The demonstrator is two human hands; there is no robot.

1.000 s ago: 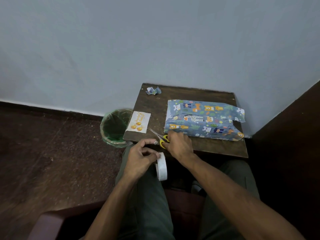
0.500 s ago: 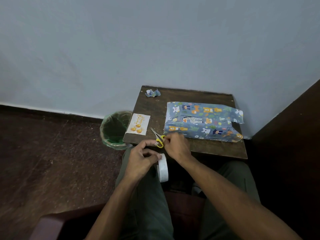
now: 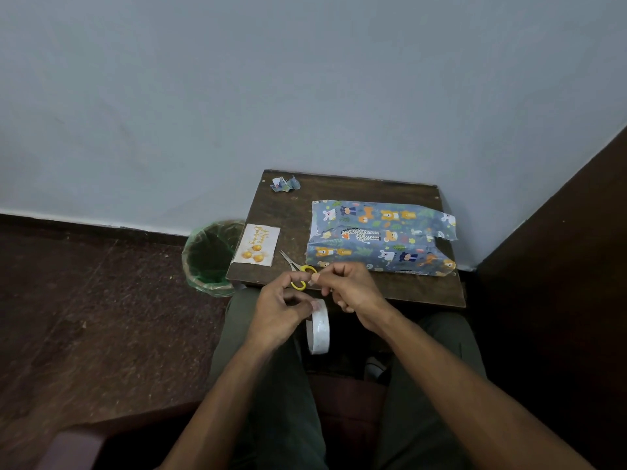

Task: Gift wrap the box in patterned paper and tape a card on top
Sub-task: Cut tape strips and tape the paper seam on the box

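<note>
The card (image 3: pixel 256 244) lies at the counter's (image 3: pixel 339 191) left edge. The left hand (image 3: pixel 274 310) holds the tape roll (image 3: pixel 318 329), fingers curled; the right hand (image 3: pixel 353 288) seems to pinch its end above the scissors (image 3: pixel 295 268). The wrapped box (image 3: pixel 380 237) sits beyond the fingers.

A plain pale blue-grey wall (image 3: pixel 305 89) fills the upper part of the view, evenly and dimly lit. Below it runs a dark skirting band above a dark reddish-brown speckled floor (image 3: pixel 84 317). A small dark wooden bench (image 3: pixel 288 212) stands against the wall. Just beside its left edge sits a bin lined with a green bag (image 3: pixel 210 259). A dark brown panel (image 3: pixel 559 266) rises at right.
</note>
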